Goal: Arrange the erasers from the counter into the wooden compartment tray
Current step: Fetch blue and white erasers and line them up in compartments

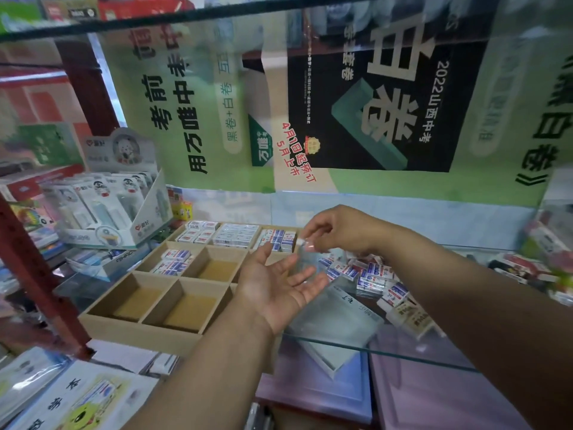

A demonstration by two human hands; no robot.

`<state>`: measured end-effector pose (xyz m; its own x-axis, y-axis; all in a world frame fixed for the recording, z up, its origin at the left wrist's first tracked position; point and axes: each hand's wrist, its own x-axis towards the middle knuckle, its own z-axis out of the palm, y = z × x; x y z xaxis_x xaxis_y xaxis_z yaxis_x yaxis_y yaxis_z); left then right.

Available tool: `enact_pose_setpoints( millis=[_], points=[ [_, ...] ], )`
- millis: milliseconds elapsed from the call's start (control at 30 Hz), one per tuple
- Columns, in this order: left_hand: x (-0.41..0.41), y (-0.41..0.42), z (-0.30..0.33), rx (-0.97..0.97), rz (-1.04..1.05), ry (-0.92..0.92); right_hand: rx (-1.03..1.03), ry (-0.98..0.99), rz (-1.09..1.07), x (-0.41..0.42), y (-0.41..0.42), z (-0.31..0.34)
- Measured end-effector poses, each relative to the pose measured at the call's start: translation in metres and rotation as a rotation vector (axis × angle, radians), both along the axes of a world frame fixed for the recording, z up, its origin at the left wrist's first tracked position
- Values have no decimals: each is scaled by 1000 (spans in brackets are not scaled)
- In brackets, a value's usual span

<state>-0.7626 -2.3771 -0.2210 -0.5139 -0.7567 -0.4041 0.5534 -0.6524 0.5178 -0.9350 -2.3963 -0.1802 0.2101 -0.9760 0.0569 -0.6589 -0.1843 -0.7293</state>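
A wooden compartment tray (pixel 139 325) sits on the glass counter at centre left. Its far compartments hold rows of white, blue and red erasers (pixel 235 234); one middle-left compartment holds a few more (pixel 175 261); the near ones are bare. A loose pile of erasers (pixel 369 276) lies on the glass to the right of the tray. My left hand (pixel 276 287) hovers palm up, fingers straight, over the tray's right edge. My right hand (pixel 335 229) is above it and pinches one small eraser (pixel 301 242) at the fingertips.
A white display box of correction tapes (pixel 124 209) stands at the back left. A red metal post (pixel 40 274) runs along the left. A clear plastic box (pixel 335 327) lies near the glass edge (pixel 403 355). Packaged stationery lines the right side (pixel 527 268).
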Motion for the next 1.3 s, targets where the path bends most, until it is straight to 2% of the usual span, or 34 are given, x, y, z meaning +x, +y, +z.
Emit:
enact_pose_setpoints(
  millis=[67,167,233,300,400,467,633,767,933,1000,1100,1300],
  points=[
    [-7,0,0,21,5,70,37,63,88,8,2,3],
    [-7,-2,-1,35,83,96,-29,175,-11,-5,-8,2],
    [-3,-1,-3,39,110,74,-32,479,-70,-17,-16,-10],
    [1,0,-6,53,124,71,92,779,-58,-25,-24,-32],
    [3,2,-11,72,139,98,181,982,-40,-28,-41,-59],
    [4,3,-13,63,152,118,199,975,-8,-27,-49,-61],
    [9,5,-20,38,174,177,120,757,110,-13,-48,-60],
    [10,6,-22,40,197,204,79,722,143,-8,-46,-62],
    [10,6,-23,52,228,219,-49,509,-137,-25,-52,-46],
    [10,6,-25,45,230,220,-11,589,-178,-24,-58,-47],
    [8,6,-25,38,211,222,92,727,-118,-13,-61,-55],
    [9,4,-25,31,192,208,115,733,-41,-1,-69,-63]
  ],
)
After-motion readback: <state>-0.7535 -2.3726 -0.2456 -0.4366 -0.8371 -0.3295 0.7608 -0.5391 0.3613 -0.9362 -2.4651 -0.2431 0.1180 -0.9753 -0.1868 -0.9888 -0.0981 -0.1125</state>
